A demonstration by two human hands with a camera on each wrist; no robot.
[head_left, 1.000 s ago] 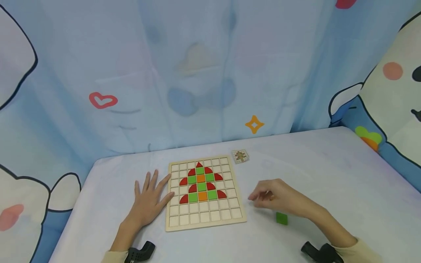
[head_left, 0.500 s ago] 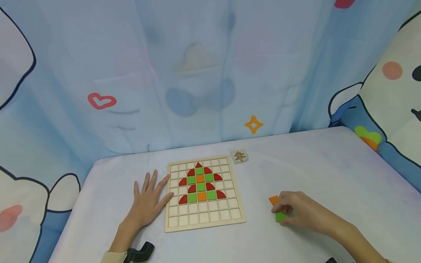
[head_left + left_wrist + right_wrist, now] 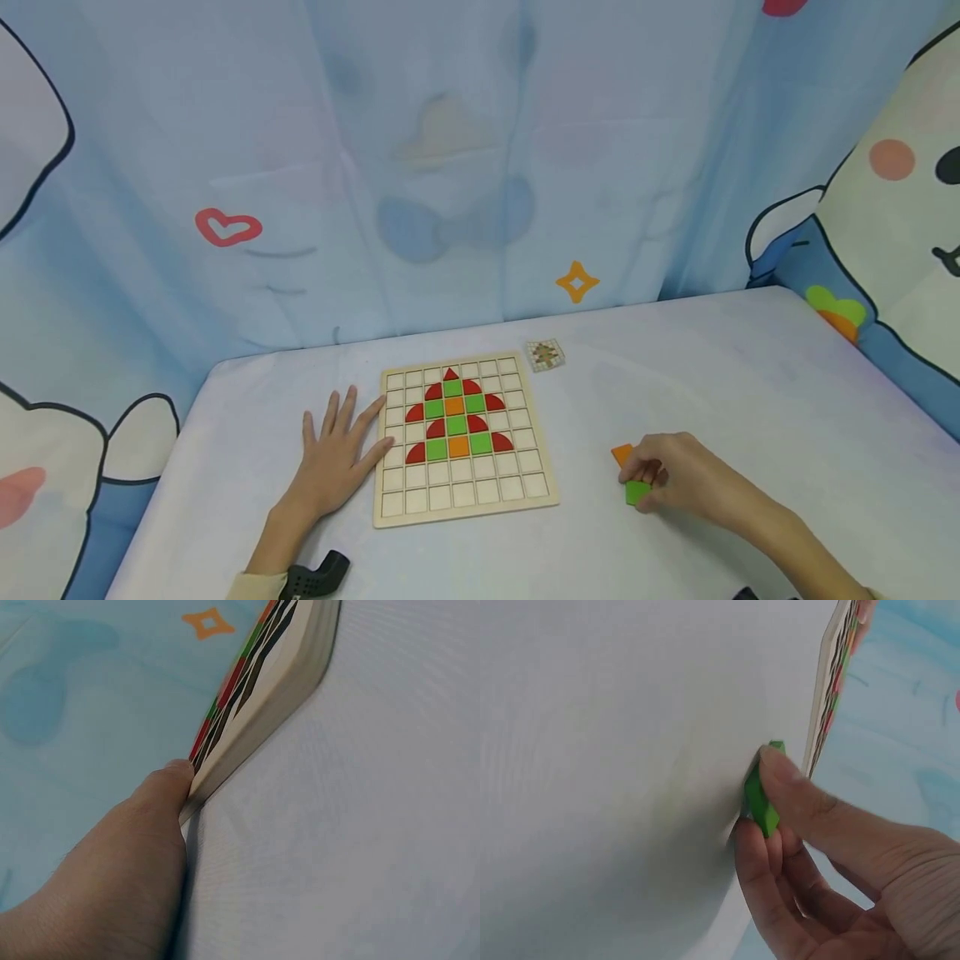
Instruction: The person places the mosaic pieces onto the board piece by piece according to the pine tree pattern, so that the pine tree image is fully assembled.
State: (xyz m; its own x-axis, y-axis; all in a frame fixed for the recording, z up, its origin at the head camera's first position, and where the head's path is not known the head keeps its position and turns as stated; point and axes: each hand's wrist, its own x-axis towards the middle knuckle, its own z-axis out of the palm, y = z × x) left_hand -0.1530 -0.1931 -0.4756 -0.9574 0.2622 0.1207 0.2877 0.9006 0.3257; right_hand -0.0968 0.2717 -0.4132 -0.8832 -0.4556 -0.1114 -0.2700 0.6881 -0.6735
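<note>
A wooden grid board (image 3: 465, 507) lies flat on the table, its red, green and orange tiles forming a tree shape. My left hand (image 3: 332, 462) lies spread along the board's left edge; index finger and thumb touch the frame. In the left wrist view its thumb (image 3: 142, 847) meets the board's side. To the right of the board, my right hand (image 3: 686, 479) pinches a green square tile (image 3: 637, 492). The right wrist view has this green tile (image 3: 760, 799) between thumb and fingers, low over the cloth. An orange tile (image 3: 622, 453) lies just beyond those fingertips, partly covered.
A small pattern card (image 3: 545, 355) lies beyond the board's far right corner. White cloth covers the table (image 3: 750, 375). A blue printed curtain (image 3: 450, 167) hangs along the back edge.
My right hand has moved rightward and nearer, from beside the board to the green tile, which it now pinches. The orange tile has come into clearer view. My left hand stays put.
</note>
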